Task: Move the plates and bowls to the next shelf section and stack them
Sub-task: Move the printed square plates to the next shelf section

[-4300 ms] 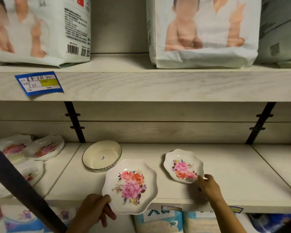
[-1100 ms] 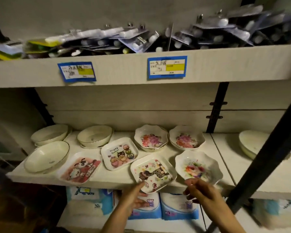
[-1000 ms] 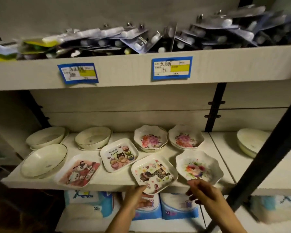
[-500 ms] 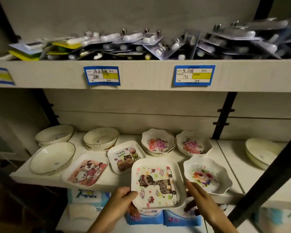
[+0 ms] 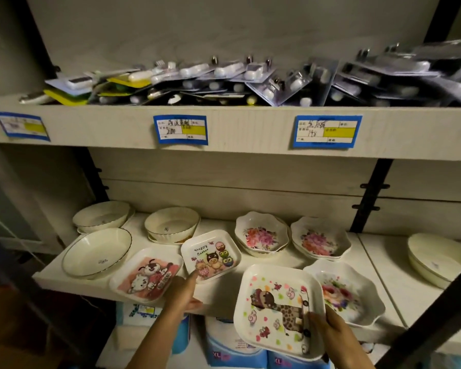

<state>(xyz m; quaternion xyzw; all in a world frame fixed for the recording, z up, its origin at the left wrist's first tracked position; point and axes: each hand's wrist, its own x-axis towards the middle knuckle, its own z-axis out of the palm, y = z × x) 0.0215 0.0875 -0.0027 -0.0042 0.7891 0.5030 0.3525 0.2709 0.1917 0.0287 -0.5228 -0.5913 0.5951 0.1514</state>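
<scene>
My right hand [image 5: 333, 334] holds the square giraffe plate [image 5: 277, 307] lifted in front of the shelf edge. My left hand [image 5: 183, 291] reaches to the front corner of the square owl plate [image 5: 210, 255], fingers touching its rim. A square cartoon dog plate [image 5: 147, 274] lies left of it. Three scalloped flower plates rest on the shelf: two at the back [image 5: 261, 237] [image 5: 320, 242] and one at the front right [image 5: 343, 292]. Cream bowls stand at the left [image 5: 97, 253] [image 5: 101, 217] [image 5: 172, 225]. A cream bowl [image 5: 437, 259] sits in the right shelf section.
The upper shelf [image 5: 237, 129] carries blister-packed goods and blue price tags. A black upright [image 5: 367, 203] divides the sections. A dark slanted bar [image 5: 437, 315] crosses the lower right. Blue and white packs [image 5: 232, 352] fill the shelf below.
The giraffe plate has passed from my left hand to my right and moved right. My left hand has let go and reached to the owl plate.
</scene>
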